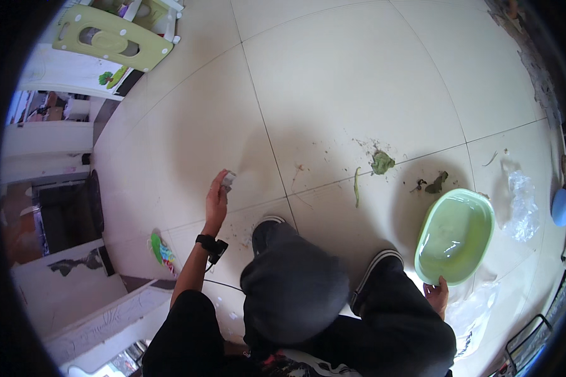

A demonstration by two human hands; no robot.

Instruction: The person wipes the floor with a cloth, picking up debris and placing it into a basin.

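My left hand point(215, 193) is held out over the floor at left, with a black band on its wrist. In its fingers is a small grey-white object point(228, 179), too blurred to name for certain. At right my right hand point(436, 296) grips the near rim of a pale green plastic basin point(421, 245), its thumb over the edge. The basin seems to hold some water, and light glints inside it. Beyond it lie dark wilted leaf scraps point(435, 184). Further left are a crumpled green leaf point(382, 162) with dirt around it and a thin green stalk point(357, 187).
A clear crumpled plastic bag point(521, 207) lies right of the basin, and a white plastic bag point(474, 315) lies behind my right hand. My shoes point(382, 264) stand on the tiled floor point(339, 70). A green plastic storage unit point(113, 37) is at upper left. A colourful object point(162, 249) lies at left.
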